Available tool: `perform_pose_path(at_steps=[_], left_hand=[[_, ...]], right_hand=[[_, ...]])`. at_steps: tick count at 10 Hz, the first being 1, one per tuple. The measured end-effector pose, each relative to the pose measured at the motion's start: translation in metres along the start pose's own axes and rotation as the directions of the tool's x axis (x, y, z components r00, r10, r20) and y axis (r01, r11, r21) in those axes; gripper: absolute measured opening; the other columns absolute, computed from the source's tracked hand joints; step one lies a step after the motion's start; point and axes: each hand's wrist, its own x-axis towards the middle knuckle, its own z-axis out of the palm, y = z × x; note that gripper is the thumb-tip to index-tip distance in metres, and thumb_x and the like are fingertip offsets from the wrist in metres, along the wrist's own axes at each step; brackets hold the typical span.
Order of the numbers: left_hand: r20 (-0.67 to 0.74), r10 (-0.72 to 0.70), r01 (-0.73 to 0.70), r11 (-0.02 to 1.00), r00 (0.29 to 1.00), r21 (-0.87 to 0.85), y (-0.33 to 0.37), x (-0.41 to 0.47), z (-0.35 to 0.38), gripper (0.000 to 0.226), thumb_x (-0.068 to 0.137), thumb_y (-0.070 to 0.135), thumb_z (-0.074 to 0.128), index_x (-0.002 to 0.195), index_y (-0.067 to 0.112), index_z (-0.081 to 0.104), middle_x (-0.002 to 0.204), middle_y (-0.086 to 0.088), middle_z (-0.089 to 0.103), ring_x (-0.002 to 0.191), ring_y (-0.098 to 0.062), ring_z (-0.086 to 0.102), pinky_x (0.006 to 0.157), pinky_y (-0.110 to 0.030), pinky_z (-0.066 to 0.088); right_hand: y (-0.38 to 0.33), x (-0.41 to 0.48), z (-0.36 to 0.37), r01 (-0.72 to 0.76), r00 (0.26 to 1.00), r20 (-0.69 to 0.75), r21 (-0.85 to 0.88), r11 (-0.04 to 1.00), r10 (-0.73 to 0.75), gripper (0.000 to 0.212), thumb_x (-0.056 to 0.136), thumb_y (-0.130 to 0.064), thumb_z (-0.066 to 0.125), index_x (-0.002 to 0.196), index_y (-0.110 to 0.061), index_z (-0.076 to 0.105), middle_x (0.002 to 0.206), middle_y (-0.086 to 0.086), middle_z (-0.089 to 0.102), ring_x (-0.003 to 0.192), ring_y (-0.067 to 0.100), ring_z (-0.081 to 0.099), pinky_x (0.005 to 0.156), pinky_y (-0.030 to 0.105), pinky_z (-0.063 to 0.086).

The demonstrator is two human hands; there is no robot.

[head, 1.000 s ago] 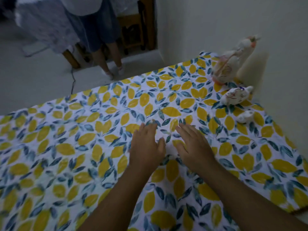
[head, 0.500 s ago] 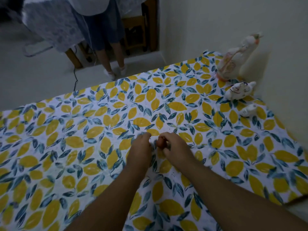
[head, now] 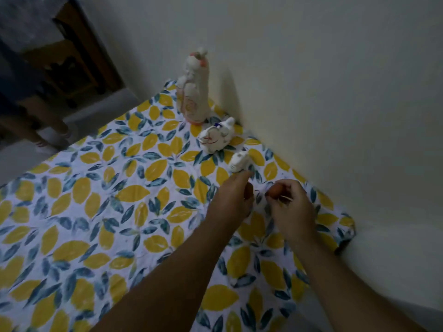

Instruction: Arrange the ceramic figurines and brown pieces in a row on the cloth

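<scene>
Three white ceramic figurines stand in a line along the wall on the lemon-print cloth (head: pixel 100 188): a tall one (head: pixel 194 92), a medium one (head: pixel 217 136) and a small one (head: pixel 239 161). My left hand (head: pixel 233 197) is closed around a brown piece (head: pixel 249 190), just below the small figurine. My right hand (head: pixel 291 207) pinches a second round brown piece (head: pixel 275 190) at its fingertips, close to the wall. Both pieces are held just above the cloth, a short gap apart.
A pale wall (head: pixel 335 92) runs along the right edge of the cloth. The cloth's corner (head: pixel 347 236) drops off at right. A dark wooden chair (head: pixel 72 58) and a person's feet (head: pixel 48 137) are beyond the far edge on the floor.
Both hands lifted from the middle of the cloth and moved right toward the wall, each now holding a brown piece. The view turned toward the figurines.
</scene>
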Motion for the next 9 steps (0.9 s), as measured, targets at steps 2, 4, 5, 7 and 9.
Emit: perform_pose_path(at_steps=[2,4,5,7,9], left_hand=[[0.057,0.042,-0.037,0.996,0.997,-0.076,0.001,0.056,0.039,0.062,0.083,0.001,0.075,0.138,0.012,0.049,0.103,-0.009,0.069,0.096,-0.029,0.065,0.080,-0.046,0.056],[0.022,-0.077,0.080,0.976,0.997,-0.201,-0.014,0.052,0.052,0.065,0.081,0.014,0.081,0.138,0.022,0.050,0.112,-0.003,0.071,0.103,-0.017,0.064,0.083,-0.031,0.052],[0.006,-0.088,0.088,0.973,0.996,-0.215,-0.016,0.052,0.052,0.064,0.081,0.014,0.081,0.137,0.022,0.051,0.114,-0.002,0.071,0.104,-0.017,0.064,0.084,-0.030,0.052],[0.058,-0.057,0.067,0.979,0.997,-0.193,-0.013,0.048,0.050,0.062,0.084,0.013,0.077,0.140,0.020,0.049,0.117,-0.007,0.070,0.107,-0.024,0.066,0.087,-0.039,0.057],[0.082,-0.035,0.045,0.991,0.996,-0.125,-0.008,0.049,0.043,0.071,0.084,0.018,0.078,0.146,0.017,0.044,0.126,-0.010,0.066,0.114,-0.028,0.062,0.084,-0.031,0.048]], right_hand=[[0.031,0.017,-0.008,-0.055,0.998,-0.016,0.030,0.998,0.055,0.032,0.094,-0.013,0.070,0.103,-0.041,0.058,0.105,-0.011,0.067,0.103,0.016,0.067,0.085,0.037,0.058],[0.038,0.017,-0.007,-0.047,0.999,-0.024,-0.012,0.999,0.046,0.032,0.091,-0.015,0.074,0.103,-0.040,0.059,0.097,-0.021,0.064,0.090,-0.006,0.062,0.076,0.019,0.051],[0.037,0.016,-0.008,-0.038,0.999,-0.018,-0.051,0.998,0.037,0.030,0.091,-0.016,0.075,0.103,-0.039,0.059,0.095,-0.017,0.064,0.087,-0.001,0.062,0.073,0.014,0.047],[0.039,0.009,-0.011,-0.007,1.000,-0.012,-0.079,0.997,0.006,0.031,0.091,-0.017,0.075,0.103,-0.040,0.058,0.095,-0.019,0.062,0.091,0.009,0.064,0.075,0.019,0.049],[0.033,0.008,-0.014,-0.014,1.000,-0.022,-0.073,0.997,0.012,0.041,0.085,-0.024,0.080,0.119,-0.036,0.060,0.107,-0.022,0.058,0.092,-0.009,0.055,0.078,0.011,0.047]])
